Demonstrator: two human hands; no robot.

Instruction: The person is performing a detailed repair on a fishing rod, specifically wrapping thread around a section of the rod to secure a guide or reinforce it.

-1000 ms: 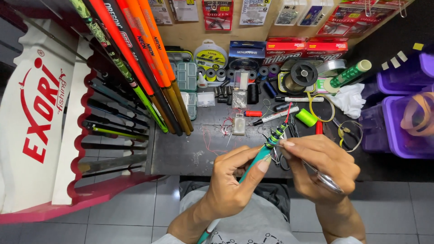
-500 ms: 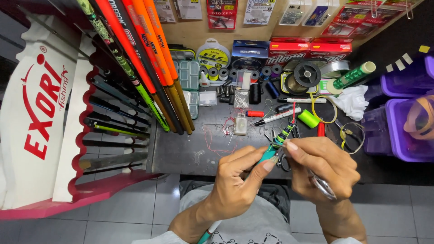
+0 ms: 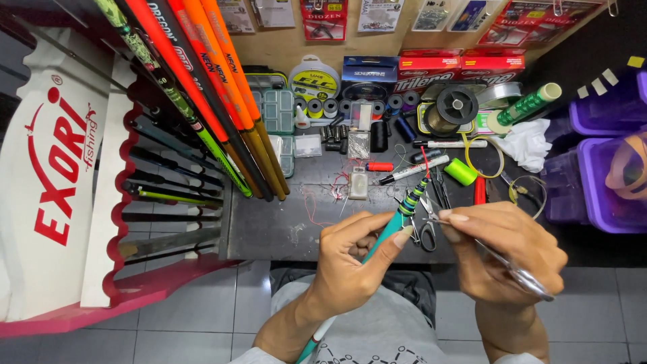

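Note:
My left hand (image 3: 354, 259) pinches a thin teal rod (image 3: 389, 226) whose tip, wrapped in black and green bands, points up and to the right over the dark workbench (image 3: 269, 229). A red thread runs off that tip. My right hand (image 3: 502, 253) grips a slim silver metal tool (image 3: 512, 269), and its point sits close to the banded part of the rod. Both hands hover just above the bench's near edge, over my lap.
A red and white rack (image 3: 74, 202) holds several orange, green and black fishing rods (image 3: 216, 94) at the left. Spools, small boxes, markers, scissors (image 3: 428, 222) and a green cylinder (image 3: 461, 172) crowd the bench. Purple bins (image 3: 606, 162) stand at the right. Packets hang on the back wall.
Both hands stay together on the rod with only slight shifts. The rod tip and silver tool hold nearly the same spot.

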